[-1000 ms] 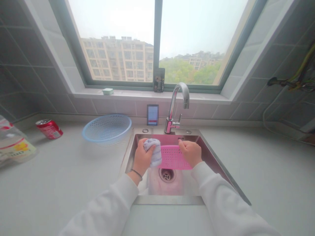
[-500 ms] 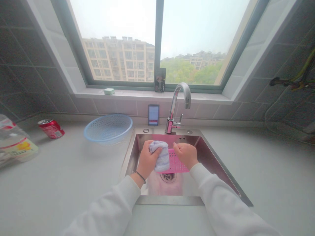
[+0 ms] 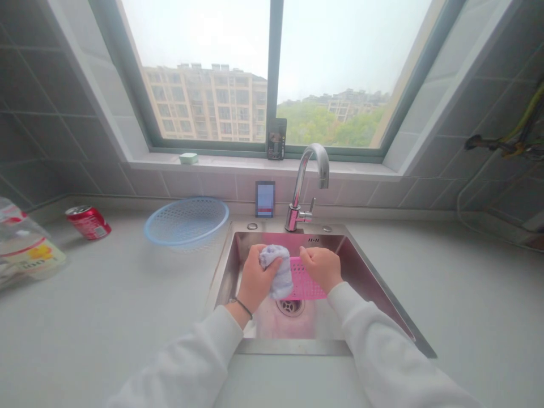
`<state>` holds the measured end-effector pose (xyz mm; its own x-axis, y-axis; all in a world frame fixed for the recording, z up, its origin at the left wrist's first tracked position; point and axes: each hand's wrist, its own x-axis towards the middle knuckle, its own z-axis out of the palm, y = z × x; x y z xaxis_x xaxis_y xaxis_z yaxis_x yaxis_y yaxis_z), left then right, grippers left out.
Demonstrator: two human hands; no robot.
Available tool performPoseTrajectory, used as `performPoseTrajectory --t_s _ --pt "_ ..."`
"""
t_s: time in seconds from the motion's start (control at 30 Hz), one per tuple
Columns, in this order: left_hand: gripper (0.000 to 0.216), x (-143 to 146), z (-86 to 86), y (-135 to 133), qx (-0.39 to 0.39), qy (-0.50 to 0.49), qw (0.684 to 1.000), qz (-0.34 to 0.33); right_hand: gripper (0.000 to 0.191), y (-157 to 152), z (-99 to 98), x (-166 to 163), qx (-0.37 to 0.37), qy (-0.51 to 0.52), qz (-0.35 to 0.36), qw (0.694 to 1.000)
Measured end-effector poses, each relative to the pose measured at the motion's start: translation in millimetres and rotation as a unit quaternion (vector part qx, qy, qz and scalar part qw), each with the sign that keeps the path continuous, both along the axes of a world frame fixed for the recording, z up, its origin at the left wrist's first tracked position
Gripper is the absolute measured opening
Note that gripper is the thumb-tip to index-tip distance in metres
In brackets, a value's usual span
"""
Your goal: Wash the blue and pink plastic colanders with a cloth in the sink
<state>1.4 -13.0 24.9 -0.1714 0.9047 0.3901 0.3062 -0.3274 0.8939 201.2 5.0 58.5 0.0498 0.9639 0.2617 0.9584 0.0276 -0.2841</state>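
Over the sink (image 3: 293,347), my left hand (image 3: 255,277) is closed round a folded white and pale purple cloth (image 3: 280,277). The cloth lies against the left part of a pink perforated plastic basket (image 3: 302,283) and hides some of it. My right hand (image 3: 322,267) is closed in a fist at the basket's right side, gripping it; the fingertips are hidden from me. Below the basket shows the round drain (image 3: 290,307). A chrome faucet (image 3: 313,153) rises behind the sink, and no water is seen running from it.
Left of the sink stands a light blue perforated basket (image 3: 187,222). Farther left are a tilted red can (image 3: 88,222) and a clear plastic bottle (image 3: 29,249). A phone-like screen (image 3: 265,199) leans on the backsplash. A pale green block (image 3: 188,158) sits on the windowsill.
My left hand and the cloth have shifted very slightly down and right over the pink basket. My right hand and the basket look nearly still.
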Motion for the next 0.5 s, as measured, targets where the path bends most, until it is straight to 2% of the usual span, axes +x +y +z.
performPoseTrajectory --t_s 0.1,0.33,0.43,0.5 --pt "0.032 4 2.9 -6 0.006 0.020 1.000 -0.008 0.052 0 -1.1 -4 -0.007 -0.013 0.019 1.000" --pt "0.029 -19 -1.9 17 -0.035 0.034 0.997 0.053 0.057 -2 5.6 21 0.044 0.019 -0.025 0.999" --pt "0.029 -10 0.6 9 -0.030 0.019 0.999 0.035 0.056 -5 4.8 12 0.052 -0.016 -0.012 0.998" --pt "0.030 2 3.5 -2 -0.016 0.014 1.000 0.001 0.053 -6 1.9 -1 0.042 -0.061 0.023 0.997"
